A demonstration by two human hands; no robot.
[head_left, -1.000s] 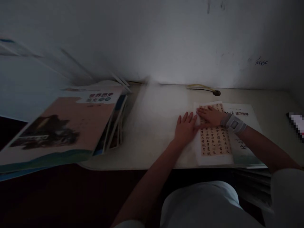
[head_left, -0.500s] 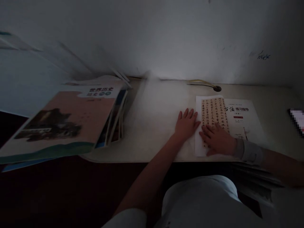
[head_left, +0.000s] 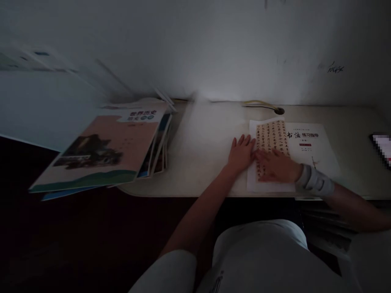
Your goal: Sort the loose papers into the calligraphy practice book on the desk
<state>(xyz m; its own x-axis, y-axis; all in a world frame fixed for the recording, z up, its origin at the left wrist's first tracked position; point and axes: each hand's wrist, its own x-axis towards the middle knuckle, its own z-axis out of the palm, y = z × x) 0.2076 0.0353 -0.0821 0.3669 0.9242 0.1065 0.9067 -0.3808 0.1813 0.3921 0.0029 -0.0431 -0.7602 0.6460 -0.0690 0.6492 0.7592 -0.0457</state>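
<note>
A calligraphy workbook (head_left: 317,150) lies on the white desk, its cover printed with Chinese characters. Along its left part runs a tan panel (head_left: 271,136) with columns of brush writing, inside a white border. My left hand (head_left: 242,152) rests flat with its fingers spread, its fingertips at the book's left edge. Over the lower half of the tan panel lies my right hand (head_left: 278,166), fingers stretched out and slightly blurred, thumb apart. A light grey band (head_left: 314,179) wraps the right wrist. Neither hand grips anything.
A leaning stack of books (head_left: 106,142), a pink history book on top, overhangs the desk's (head_left: 198,162) left end. Yellow cable (head_left: 258,102) runs to a hole (head_left: 279,110) near the wall. A blurred-out device (head_left: 381,146) lies at the far right. Papers sit below the desk.
My right hand has shifted slightly up and left across the tan panel, nearer to my left hand. The view has turned a little, so the book stack appears farther right.
</note>
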